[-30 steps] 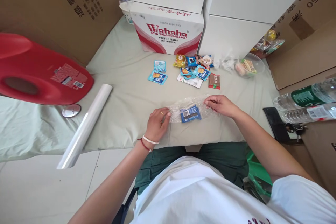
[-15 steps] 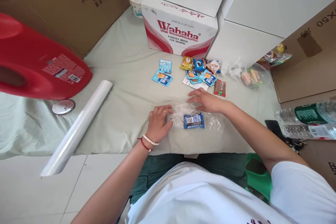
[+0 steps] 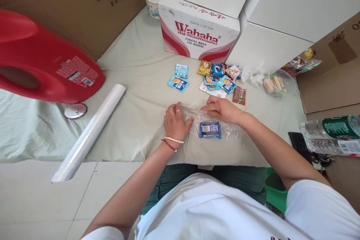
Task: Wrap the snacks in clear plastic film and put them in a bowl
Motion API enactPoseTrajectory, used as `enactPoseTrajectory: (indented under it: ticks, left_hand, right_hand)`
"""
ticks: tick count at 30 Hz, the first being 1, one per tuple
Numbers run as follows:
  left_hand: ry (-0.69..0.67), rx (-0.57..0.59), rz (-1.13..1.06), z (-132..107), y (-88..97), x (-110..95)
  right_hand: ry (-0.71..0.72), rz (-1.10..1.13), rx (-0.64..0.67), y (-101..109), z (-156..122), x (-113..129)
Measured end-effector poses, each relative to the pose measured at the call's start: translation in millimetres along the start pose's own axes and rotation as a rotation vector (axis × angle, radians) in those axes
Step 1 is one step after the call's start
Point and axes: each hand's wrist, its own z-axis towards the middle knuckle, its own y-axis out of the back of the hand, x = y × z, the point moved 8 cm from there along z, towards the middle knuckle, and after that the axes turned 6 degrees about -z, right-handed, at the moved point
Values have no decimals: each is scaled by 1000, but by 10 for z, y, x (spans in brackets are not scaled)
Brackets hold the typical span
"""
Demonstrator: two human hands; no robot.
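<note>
A small blue snack packet [image 3: 210,130] lies on a crumpled piece of clear plastic film [image 3: 231,131] near the front of the cloth-covered table. At the film's left edge my left hand [image 3: 176,122] rests palm down, its fingers stretched out and the thumb apart. My right hand [image 3: 222,109] is over the film's far edge, just above the packet. Its thumb and fingers are pressed together on the film there. Behind it lies a pile of small snack packets, among them a yellow packet [image 3: 204,67] and a brown packet [image 3: 239,95].
Two light-blue packets [image 3: 178,83] lie apart from the pile. A white film roll [image 3: 90,133] and a red jug [image 3: 50,56] stand left, beside a round badge [image 3: 75,111]. A Wahaba-style carton [image 3: 198,32] is behind; a clear bowl [image 3: 291,82] and bottles [image 3: 336,127] are right.
My left hand has turned more upright and shifted slightly up and right along the film. My right hand's fingers have drawn together at the film's far edge. The camera view has shifted slightly.
</note>
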Motion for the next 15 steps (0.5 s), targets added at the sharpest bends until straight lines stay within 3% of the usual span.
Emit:
enactPoseTrajectory:
  ticks: [6,11,15]
  left_hand:
    - [-82,-30,42,-15,38,70]
    - [-114,-34,-51,-115,212,101]
    - [-32,105,-322,-221,242,-113]
  right_hand:
    - [-46,-413,177,-450,-496,558]
    - [-90,-530,49,-619,-783,644]
    - [-99,-480,-46,-712,-856,641]
